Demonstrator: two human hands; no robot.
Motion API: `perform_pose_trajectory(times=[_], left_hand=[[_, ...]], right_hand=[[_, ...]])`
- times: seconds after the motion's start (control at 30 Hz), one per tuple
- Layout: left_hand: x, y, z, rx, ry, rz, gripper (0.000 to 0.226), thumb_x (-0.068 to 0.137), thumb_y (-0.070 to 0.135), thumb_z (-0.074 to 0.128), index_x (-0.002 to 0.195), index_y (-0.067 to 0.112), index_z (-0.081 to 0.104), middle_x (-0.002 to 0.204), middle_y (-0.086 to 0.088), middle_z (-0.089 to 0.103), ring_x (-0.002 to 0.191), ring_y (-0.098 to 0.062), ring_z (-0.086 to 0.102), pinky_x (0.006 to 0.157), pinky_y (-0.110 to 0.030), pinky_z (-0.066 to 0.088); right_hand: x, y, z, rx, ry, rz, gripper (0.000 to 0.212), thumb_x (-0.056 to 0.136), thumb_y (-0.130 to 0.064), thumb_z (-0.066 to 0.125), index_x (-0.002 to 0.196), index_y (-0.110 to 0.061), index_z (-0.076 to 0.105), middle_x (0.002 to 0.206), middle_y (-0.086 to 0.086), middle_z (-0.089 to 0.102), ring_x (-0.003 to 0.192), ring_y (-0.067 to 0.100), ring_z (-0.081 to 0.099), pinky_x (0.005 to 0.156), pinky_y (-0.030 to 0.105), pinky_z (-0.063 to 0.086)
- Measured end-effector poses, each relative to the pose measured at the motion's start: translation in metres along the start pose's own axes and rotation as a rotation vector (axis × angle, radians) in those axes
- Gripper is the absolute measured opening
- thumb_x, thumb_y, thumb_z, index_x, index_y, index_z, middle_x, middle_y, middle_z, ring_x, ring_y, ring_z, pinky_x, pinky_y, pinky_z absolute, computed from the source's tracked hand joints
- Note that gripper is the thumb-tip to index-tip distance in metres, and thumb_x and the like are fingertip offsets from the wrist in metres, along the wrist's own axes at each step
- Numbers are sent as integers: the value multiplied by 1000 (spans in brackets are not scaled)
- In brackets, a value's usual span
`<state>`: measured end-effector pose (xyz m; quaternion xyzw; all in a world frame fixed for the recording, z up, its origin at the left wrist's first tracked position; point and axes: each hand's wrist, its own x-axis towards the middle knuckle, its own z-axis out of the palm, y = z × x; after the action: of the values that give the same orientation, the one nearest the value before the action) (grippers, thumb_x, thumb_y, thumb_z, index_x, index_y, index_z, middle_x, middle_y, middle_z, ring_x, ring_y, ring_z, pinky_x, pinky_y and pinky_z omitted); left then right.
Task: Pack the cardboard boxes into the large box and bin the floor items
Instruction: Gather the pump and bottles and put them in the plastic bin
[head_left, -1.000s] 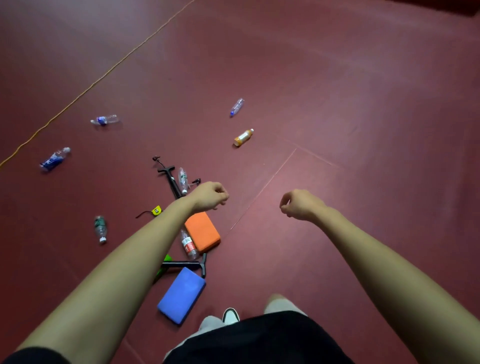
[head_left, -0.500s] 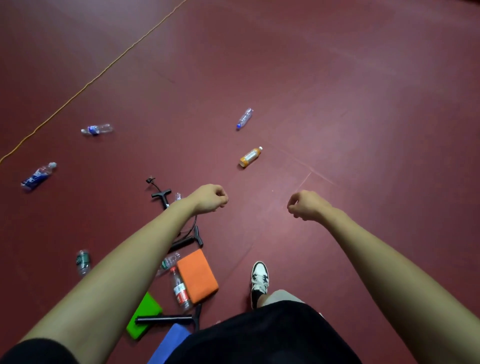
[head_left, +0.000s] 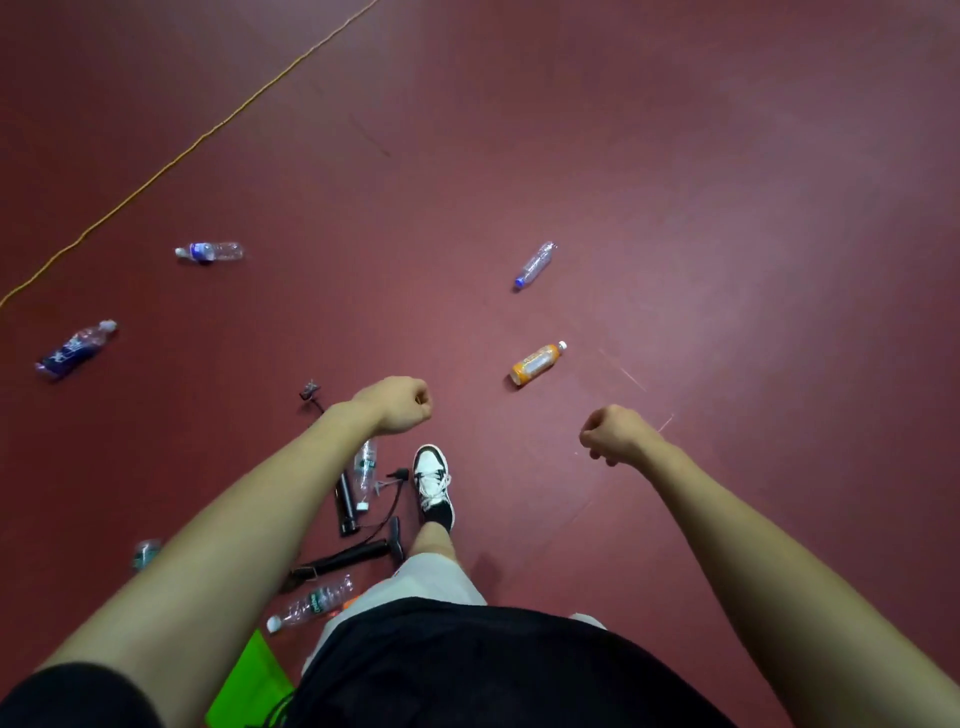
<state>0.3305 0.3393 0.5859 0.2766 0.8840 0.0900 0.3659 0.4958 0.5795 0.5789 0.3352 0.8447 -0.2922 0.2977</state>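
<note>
Left hand (head_left: 397, 405) and right hand (head_left: 615, 434) both curled into loose fists, holding nothing. Orange bottle (head_left: 537, 362) lies on the red floor (head_left: 675, 208) at 12 o'clock between them, clear bottle (head_left: 535, 264) beyond it.

Dim, soft overhead light, wide-angle edge bending, perhaps slight motion blur.

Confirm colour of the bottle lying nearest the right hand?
Orange bottle, with a white cap and a pale label; clearest in the head view, the only one.
</note>
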Motion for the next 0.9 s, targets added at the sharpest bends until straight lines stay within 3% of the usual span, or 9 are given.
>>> perform_pose_trajectory(times=[0.1,0.23,0.37,0.47,0.6,0.7,0.77,0.9], left_hand=[[64,-22,-52,-31,6,15,20,90,16,50,102,8,63,108,-9,66,98,-26,59,86,-31,44],[140,-40,-129,-225,6,-4,11,92,13,49,90,10,60,89,-9,65,65,-19,53,68,-26,43],[211,-42,-195,-131,-20,34,12,91,15,50,86,13,60,87,-6,65,70,-21,53,73,-26,43],[267,-34,-233,30,-47,71,16,91,19,49,91,10,62,97,-10,67,88,-26,59,82,-29,45],[346,-9,-272,205,-112,183,20,92,20,49,99,7,62,109,-13,66,103,-28,58,87,-32,44],[413,21,-295,277,-165,277,20,92,20,49,99,6,62,110,-13,66,103,-29,58,86,-31,43],[460,41,-308,308,-211,324,20,92,20,50,98,6,62,109,-15,66,102,-29,58,85,-30,43],[539,73,-326,381,-318,420,17,93,19,50,86,7,60,99,-18,66,78,-23,51,78,-31,45]], right_hand=[[58,-34,-23,74,24,40,21,81,-12,48,89,-6,67,72,3,67,52,18,55,72,32,54],[116,-76,-54,176,44,122,24,82,-11,47,90,-3,68,74,4,67,49,16,53,54,24,46],[167,-103,-83,265,77,209,20,83,-13,48,80,-7,67,77,9,71,51,18,54,59,24,45],[206,-116,-102,321,94,274,20,81,-14,49,67,-10,62,81,13,74,51,19,55,63,26,48],[259,-127,-125,441,147,379,24,80,-15,48,57,-13,58,71,8,72,52,20,56,67,28,52],[300,-126,-131,556,176,491,23,79,-16,47,58,-13,57,64,3,68,56,23,58,73,33,55],[329,-124,-130,646,200,567,20,78,-16,47,63,-13,59,74,9,71,62,26,58,74,35,55],[366,-132,-131,782,211,724,23,82,-18,46,61,-15,57,82,11,70,75,28,63,76,32,52]])
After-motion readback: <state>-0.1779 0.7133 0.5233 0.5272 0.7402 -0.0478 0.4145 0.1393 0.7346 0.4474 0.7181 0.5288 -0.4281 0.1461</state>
